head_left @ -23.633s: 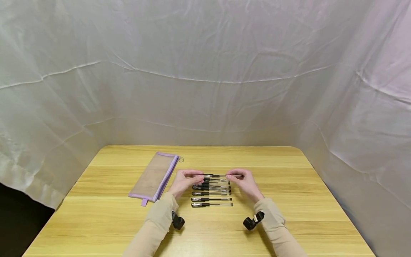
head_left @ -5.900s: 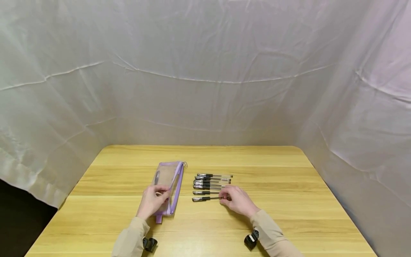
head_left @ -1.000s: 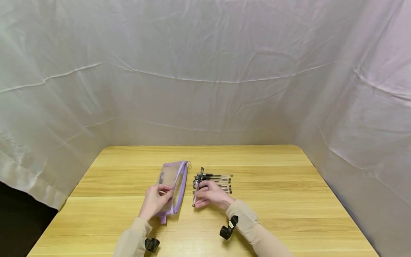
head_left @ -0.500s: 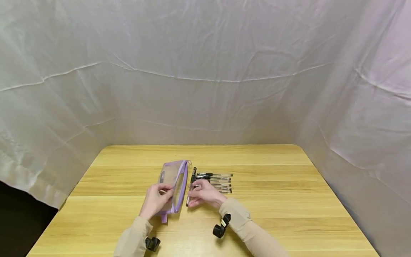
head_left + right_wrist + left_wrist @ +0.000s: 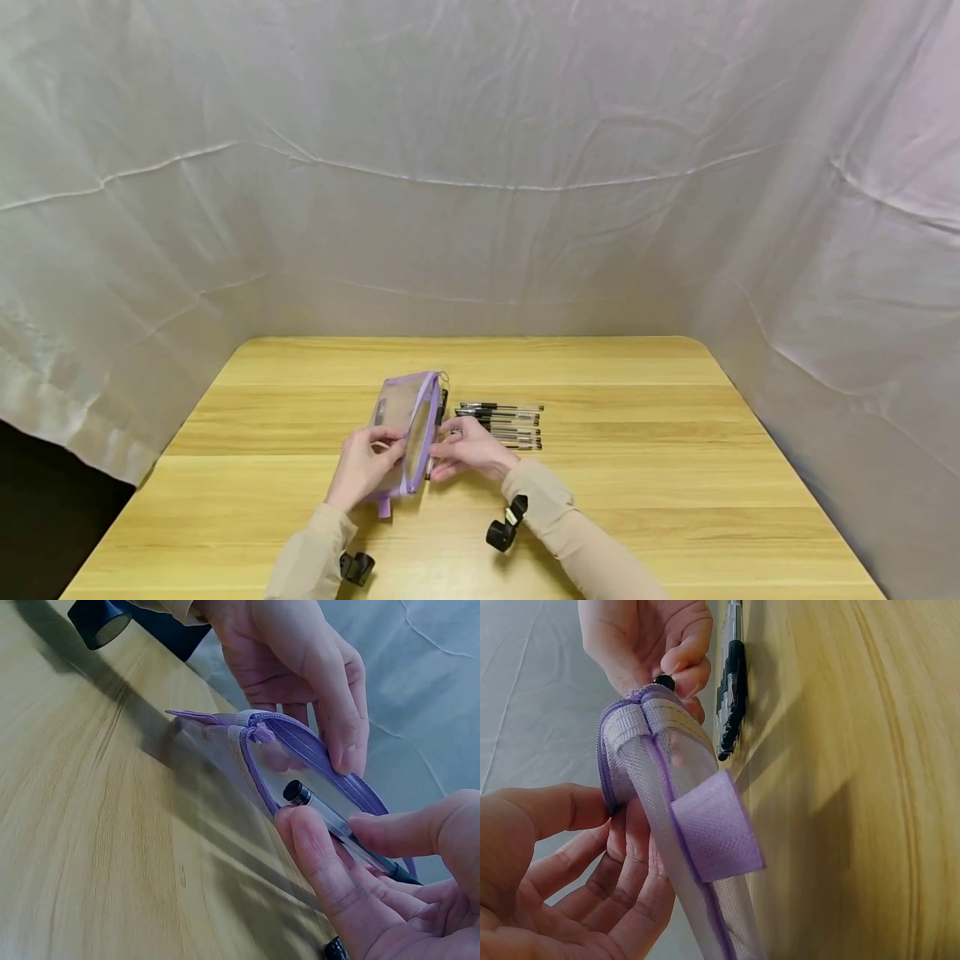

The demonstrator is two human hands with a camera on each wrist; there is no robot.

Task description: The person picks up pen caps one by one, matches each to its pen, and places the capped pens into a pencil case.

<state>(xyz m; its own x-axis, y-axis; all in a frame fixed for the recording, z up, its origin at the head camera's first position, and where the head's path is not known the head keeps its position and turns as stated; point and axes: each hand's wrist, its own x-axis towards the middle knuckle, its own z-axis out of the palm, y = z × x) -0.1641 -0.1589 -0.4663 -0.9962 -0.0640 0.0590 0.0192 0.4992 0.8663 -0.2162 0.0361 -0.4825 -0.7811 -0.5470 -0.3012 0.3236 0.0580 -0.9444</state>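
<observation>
step in hand, as judged: insertion of a pen (image 5: 327, 814) into the purple mesh pouch (image 5: 401, 396). the left hand (image 5: 360, 467) pinches one zippered edge of the pouch between thumb and fingers; the mouth stands parted. the right hand (image 5: 472, 451) grips the pen between thumb and fingers, with one end projecting. the pen is aligned lengthwise along the opposite edge of the mouth; contact with that edge cannot be confirmed. the pouch is located between the hands. the remaining pens (image 5: 487, 407) lie on the table (image 5: 675, 433), just beyond the right hand. the next move appears to call for passing the pen sideways through the mouth, with the pinched edge held clear.
</observation>
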